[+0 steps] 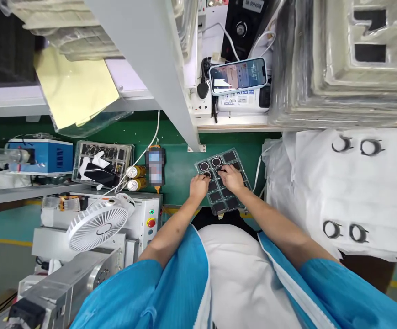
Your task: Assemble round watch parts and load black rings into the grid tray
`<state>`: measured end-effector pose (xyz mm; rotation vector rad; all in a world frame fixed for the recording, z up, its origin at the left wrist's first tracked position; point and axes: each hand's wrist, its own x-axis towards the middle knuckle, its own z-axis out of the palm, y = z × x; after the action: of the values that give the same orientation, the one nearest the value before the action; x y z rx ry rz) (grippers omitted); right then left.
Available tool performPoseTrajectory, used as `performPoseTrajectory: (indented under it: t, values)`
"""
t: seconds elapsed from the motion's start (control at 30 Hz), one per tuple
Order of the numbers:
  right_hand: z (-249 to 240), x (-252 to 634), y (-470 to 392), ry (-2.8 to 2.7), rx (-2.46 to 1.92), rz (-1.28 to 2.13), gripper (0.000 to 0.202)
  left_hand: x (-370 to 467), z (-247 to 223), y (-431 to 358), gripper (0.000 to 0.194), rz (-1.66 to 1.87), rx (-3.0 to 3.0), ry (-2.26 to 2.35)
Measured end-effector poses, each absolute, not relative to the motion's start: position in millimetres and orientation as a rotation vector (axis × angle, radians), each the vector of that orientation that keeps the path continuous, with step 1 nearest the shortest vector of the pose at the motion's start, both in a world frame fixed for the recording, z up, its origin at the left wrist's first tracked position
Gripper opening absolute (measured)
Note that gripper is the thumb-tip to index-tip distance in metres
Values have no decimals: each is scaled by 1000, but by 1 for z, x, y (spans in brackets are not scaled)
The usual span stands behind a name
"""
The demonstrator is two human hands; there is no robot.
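Observation:
A clear plastic tray [223, 194] with dark square compartments lies at an angle on the green bench before me. Two round black parts with pale rims [216, 161] sit in its far left compartments. My left hand [200, 185] is at the tray's left edge, its fingers closed at a round part in the second row. Over the middle of the tray, my right hand [231, 178] has its fingers bent onto another round dark part. The fingertips of both hands partly cover these parts.
White cloth [297, 183] with several black rings lies right. A phone [238, 75] rests on the shelf [232, 120] ahead. Left are a handheld device [155, 167], another tray [126, 153], a fan [98, 227] and a machine. A grey post [150, 59] slants overhead.

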<state>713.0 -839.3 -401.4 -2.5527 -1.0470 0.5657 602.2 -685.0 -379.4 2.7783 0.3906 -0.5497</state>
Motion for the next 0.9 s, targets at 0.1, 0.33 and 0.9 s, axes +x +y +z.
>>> performPoseTrajectory:
  t: [0.1, 0.33, 0.9]
  values:
    - [-397, 701, -842, -1029, -2594, 675, 42, 594, -385, -692, 39, -538, 2802, 392]
    - [-310, 693, -850, -878, -2336, 462, 31, 593, -384, -652, 41, -508, 2888, 267]
    - [-216, 909, -1100, -599, -2816, 531, 26, 829, -187, -909, 34, -327, 2777, -432]
